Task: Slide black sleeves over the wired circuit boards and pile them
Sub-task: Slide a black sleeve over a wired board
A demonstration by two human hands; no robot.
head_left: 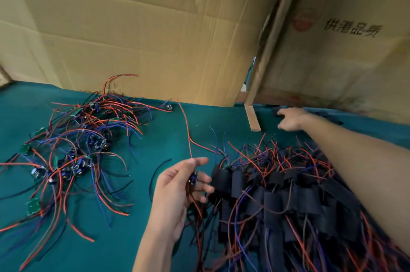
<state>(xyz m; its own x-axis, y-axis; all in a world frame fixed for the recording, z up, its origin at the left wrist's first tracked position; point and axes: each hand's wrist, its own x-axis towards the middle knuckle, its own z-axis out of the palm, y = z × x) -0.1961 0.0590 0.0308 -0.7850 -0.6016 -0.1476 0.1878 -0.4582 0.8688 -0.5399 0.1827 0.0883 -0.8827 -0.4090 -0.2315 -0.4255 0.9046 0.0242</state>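
Between your left hand's point(177, 192) thumb and curled fingers you pinch one bare wired circuit board point(194, 179), small and stiff, its red wire point(187, 132) trailing up and away from the grip across the cloth. Your hold is narrow and sits near the board's edge, so a snagged lead could twist it out of your fingers. Just beside that grip, on the side of your right arm, lies the pile of sleeved boards point(277, 203): flat, matte black tubes, soft-looking, with thin red, blue and black leads springing out in loops. Those loops crowd the held board; I judge they could hook its wires and drag finished pieces off the pile when you lift.

Farther out, well beyond the pile, your right hand point(290, 119) reaches with fingers spread toward the loose black sleeves point(328, 116) at the cloth's far edge; motion blur hides whether it has one yet, so I cannot tell. A limp sleeve may collapse flat and refuse the board's corners.

On the opposite side of the grip, well apart, sits the unsleeved heap point(73, 149), green boards in a springy tangle on the smooth teal table cover point(115, 247). Creased cardboard point(142, 27) stands behind.
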